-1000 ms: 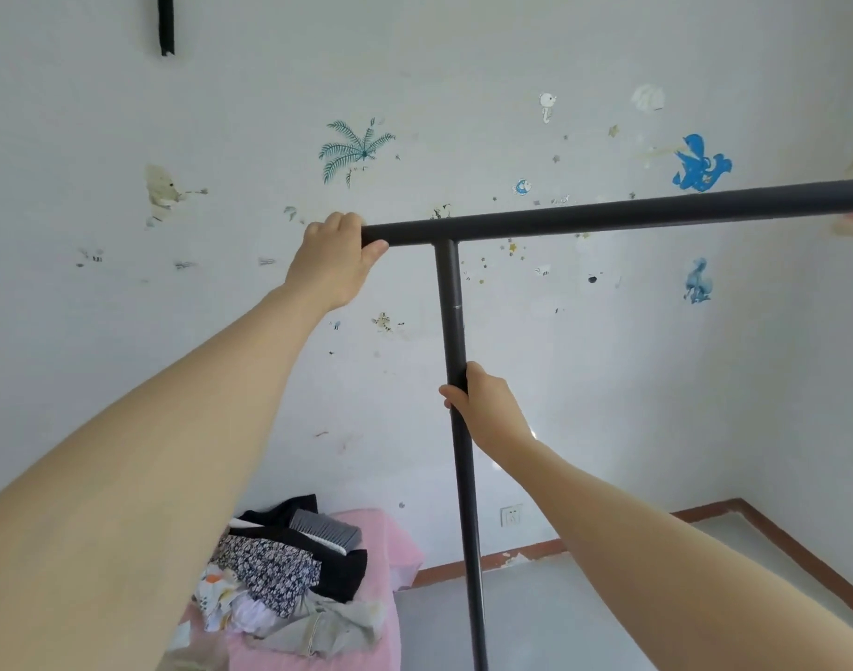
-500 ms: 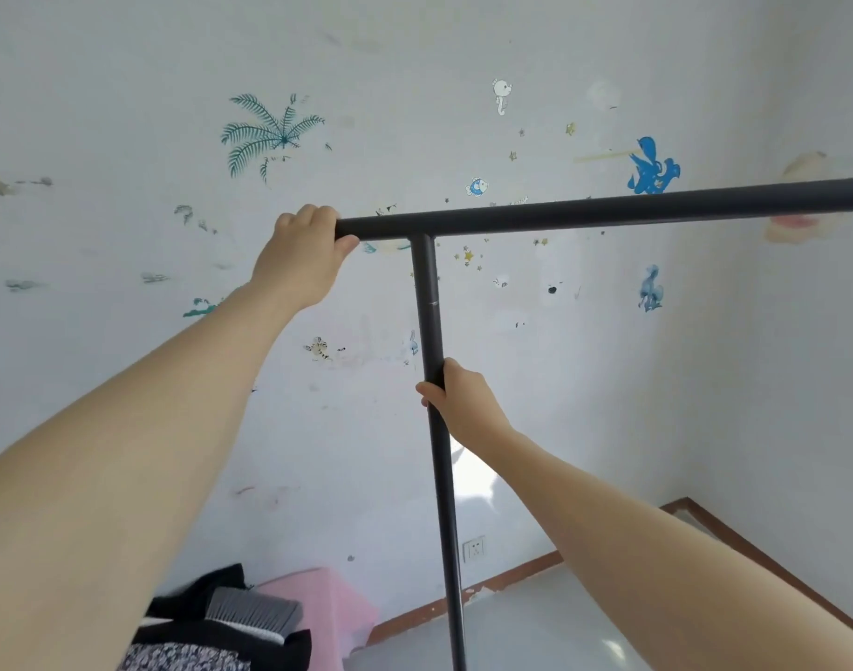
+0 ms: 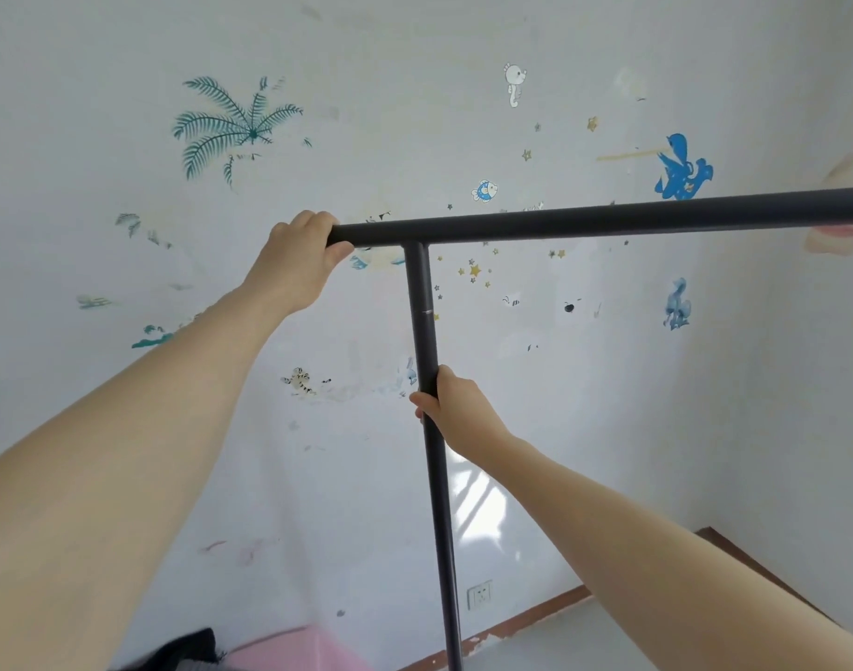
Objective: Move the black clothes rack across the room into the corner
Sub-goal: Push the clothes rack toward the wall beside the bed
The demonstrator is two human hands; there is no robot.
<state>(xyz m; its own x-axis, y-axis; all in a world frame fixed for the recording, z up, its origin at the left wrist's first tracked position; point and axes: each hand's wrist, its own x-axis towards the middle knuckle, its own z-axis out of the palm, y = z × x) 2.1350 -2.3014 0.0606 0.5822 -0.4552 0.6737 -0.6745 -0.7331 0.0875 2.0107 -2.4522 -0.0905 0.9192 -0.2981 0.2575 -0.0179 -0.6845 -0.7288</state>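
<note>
The black clothes rack (image 3: 603, 220) fills the middle of the view: a horizontal top bar runs off the right edge, and a vertical post drops from it to the floor. My left hand (image 3: 296, 256) is closed around the left end of the top bar. My right hand (image 3: 456, 411) grips the vertical post about halfway down. The rack's feet and its far right end are out of view.
A white wall with stickers, including a palm tree (image 3: 235, 125) and a blue figure (image 3: 681, 169), stands right behind the rack. The room corner (image 3: 734, 428) is at right. A wall socket (image 3: 480, 595) sits low. A pink surface (image 3: 293, 651) with dark clothes is at bottom left.
The view has swung right and closer to the wall; the pink surface with clothes has slid almost out of frame at the bottom left. Both hands keep the same grip on the rack.
</note>
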